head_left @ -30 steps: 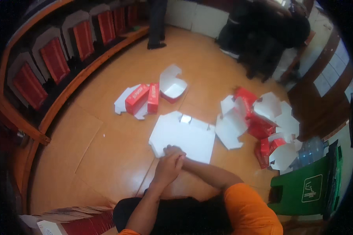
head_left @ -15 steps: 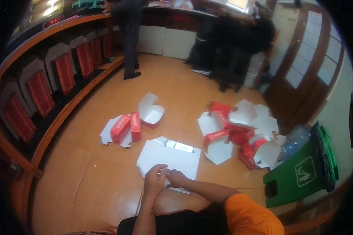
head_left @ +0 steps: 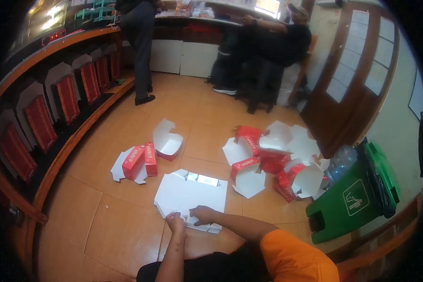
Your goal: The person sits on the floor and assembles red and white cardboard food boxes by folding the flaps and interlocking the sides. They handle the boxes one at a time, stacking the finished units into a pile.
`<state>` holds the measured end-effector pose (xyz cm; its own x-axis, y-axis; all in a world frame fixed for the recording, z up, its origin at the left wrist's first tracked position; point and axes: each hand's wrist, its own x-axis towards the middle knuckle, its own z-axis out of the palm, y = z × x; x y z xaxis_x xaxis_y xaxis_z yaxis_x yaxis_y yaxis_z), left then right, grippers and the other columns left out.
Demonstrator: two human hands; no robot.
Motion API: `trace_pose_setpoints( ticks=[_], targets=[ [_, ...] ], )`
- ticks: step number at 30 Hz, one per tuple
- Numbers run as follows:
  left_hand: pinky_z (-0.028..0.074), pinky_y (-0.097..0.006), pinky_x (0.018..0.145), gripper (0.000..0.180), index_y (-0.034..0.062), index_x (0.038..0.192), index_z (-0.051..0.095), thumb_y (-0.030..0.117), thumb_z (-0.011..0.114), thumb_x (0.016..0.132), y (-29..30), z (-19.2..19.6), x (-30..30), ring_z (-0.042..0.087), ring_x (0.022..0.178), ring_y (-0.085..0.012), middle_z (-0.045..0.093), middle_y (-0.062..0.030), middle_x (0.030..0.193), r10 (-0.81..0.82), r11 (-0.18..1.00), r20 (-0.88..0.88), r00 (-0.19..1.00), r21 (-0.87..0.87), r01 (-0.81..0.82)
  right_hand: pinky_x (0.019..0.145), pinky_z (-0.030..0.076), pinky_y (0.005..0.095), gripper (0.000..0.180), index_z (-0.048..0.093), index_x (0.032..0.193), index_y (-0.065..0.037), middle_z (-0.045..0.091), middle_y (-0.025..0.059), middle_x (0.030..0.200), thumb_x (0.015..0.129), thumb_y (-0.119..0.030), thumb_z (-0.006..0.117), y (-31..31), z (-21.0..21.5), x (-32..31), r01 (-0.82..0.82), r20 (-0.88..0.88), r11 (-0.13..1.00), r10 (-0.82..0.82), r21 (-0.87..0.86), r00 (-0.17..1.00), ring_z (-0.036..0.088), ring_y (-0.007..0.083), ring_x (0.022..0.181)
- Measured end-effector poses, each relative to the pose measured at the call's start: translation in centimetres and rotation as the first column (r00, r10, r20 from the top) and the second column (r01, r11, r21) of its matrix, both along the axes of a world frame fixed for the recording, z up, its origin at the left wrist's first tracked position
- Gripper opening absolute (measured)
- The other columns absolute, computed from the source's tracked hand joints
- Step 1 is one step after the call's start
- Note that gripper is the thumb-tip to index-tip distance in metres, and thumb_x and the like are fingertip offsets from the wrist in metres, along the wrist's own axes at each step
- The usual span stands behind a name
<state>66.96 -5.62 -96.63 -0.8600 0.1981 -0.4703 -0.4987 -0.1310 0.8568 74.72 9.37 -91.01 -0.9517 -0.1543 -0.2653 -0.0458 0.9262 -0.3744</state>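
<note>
On the floor in front of me lies a stack of flat white cardboard box blanks (head_left: 192, 193), with cut notches and slots along its far edge. Both hands meet at the near edge of the stack. My left hand (head_left: 175, 222) is closed with its fingers curled on a flap of the top blank. Just to its right, my right hand (head_left: 202, 215) pinches the same edge. The small flap between my fingertips is partly hidden by them.
Folded red-and-white boxes (head_left: 148, 157) sit beyond the stack on the left; several more boxes (head_left: 263, 160) are heaped to the right. A green pedal bin (head_left: 350, 202) stands at the right, a wooden shelf (head_left: 80, 134) at the left. Two people (head_left: 138, 51) are at the far counter.
My hands have come slightly nearer to me along the blank's near edge, with a little more space between their fingertips. The whole view has shifted slightly.
</note>
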Motion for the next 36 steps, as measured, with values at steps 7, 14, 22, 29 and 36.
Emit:
trace_pose_setpoints(
  ticks=[7, 14, 22, 29, 36],
  targets=[
    [0.041, -0.029, 0.039, 0.013, 0.0012, 0.086, 0.061, 0.011, 0.053, 0.085, -0.2, -1.4, 1.9, 0.054, 0.054, -0.0151, 0.055, -0.007, 0.071, -0.28, 0.958, 0.207, 0.937, 0.116, 0.261, 0.079, 0.052, 0.0453, 0.029, 0.066, 0.101, -0.005, 0.068, 0.0201, 0.089, 0.085, -0.029, 0.061, -0.2, 0.4, -0.7, 0.167, 0.045, 0.984, -0.165, -0.058, 0.985, 0.064, 0.0388, 0.082],
    [0.053, -0.026, 0.073, 0.021, 0.0001, 0.1, 0.062, 0.02, 0.057, 0.095, 1.2, -3.4, 3.3, 0.061, 0.083, -0.0147, 0.063, -0.0072, 0.093, -0.343, 0.925, 0.172, 0.923, 0.232, 0.3, 0.079, 0.053, 0.0333, 0.032, 0.073, 0.1, -0.01, 0.073, 0.0101, 0.093, 0.082, -0.036, 0.072, 2.9, -0.3, 0.0, 0.261, 0.149, 0.913, -0.224, -0.314, 0.963, 0.069, 0.0201, 0.083],
    [0.055, -0.029, 0.082, 0.035, -0.008, 0.117, 0.058, 0.018, 0.064, 0.093, 0.4, -1.2, 3.5, 0.064, 0.096, -0.0194, 0.063, -0.0121, 0.106, -0.31, 0.93, 0.174, 0.935, 0.261, 0.26, 0.082, 0.051, 0.0334, 0.033, 0.073, 0.103, -0.009, 0.073, 0.0101, 0.097, 0.083, -0.035, 0.073, 3.9, -0.1, -0.4, 0.149, 0.173, 0.933, -0.096, -0.328, 0.98, 0.068, 0.0215, 0.088],
    [0.054, -0.031, 0.085, 0.05, -0.0093, 0.13, 0.049, 0.017, 0.066, 0.092, -0.1, -0.9, 3.4, 0.061, 0.102, -0.0204, 0.06, -0.0159, 0.119, -0.311, 0.935, 0.17, 0.935, 0.23, 0.27, 0.081, 0.052, 0.0326, 0.03, 0.073, 0.104, -0.009, 0.073, 0.0111, 0.097, 0.084, -0.032, 0.073, 3.8, -0.1, -0.4, 0.217, 0.215, 0.892, -0.139, -0.396, 0.967, 0.068, 0.0212, 0.088],
    [0.055, -0.03, 0.082, 0.047, -0.0076, 0.129, 0.049, 0.013, 0.066, 0.09, 0.1, -1.6, 3.5, 0.061, 0.101, -0.0196, 0.058, -0.0154, 0.119, -0.332, 0.934, 0.115, 0.936, 0.177, 0.309, 0.08, 0.052, 0.0311, 0.028, 0.074, 0.102, -0.01, 0.073, 0.0103, 0.094, 0.082, -0.029, 0.075, 3.5, -0.6, 0.5, 0.302, 0.206, 0.859, -0.234, -0.414, 0.95, 0.068, 0.0186, 0.085]
  ],
)
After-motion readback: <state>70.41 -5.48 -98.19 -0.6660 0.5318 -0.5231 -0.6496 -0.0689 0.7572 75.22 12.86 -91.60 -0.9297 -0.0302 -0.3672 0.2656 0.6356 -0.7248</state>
